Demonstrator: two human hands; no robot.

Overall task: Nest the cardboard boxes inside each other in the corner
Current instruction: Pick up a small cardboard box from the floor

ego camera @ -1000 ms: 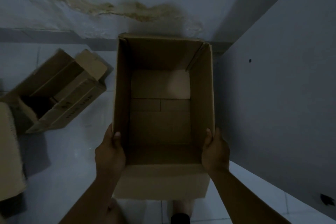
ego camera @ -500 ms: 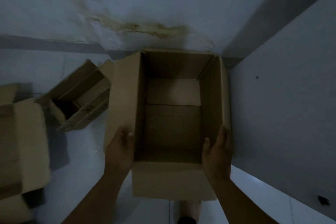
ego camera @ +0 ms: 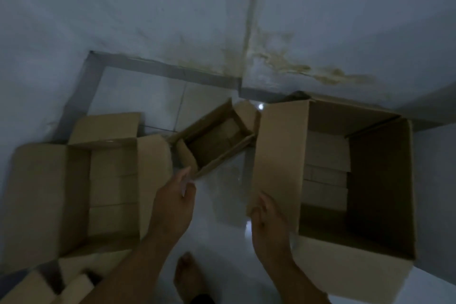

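A pale tiled floor [ego camera: 222, 195] fills the middle of the frame, glossy, with two small bright glints on it. Grey-white walls [ego camera: 148, 7] take up the upper half, meeting in a vertical seam [ego camera: 251, 20] right of centre. A grey skirting [ego camera: 158, 70] runs along the wall foot and bends down the left side. A yellow-brown stain [ego camera: 308, 70] spreads beside the seam, upper right. A bare foot [ego camera: 188, 276] stands on the floor at the bottom centre.

Dim room; pale walls [ego camera: 148, 7] stained brownish at the corner; glossy white tiled floor [ego camera: 222, 192].
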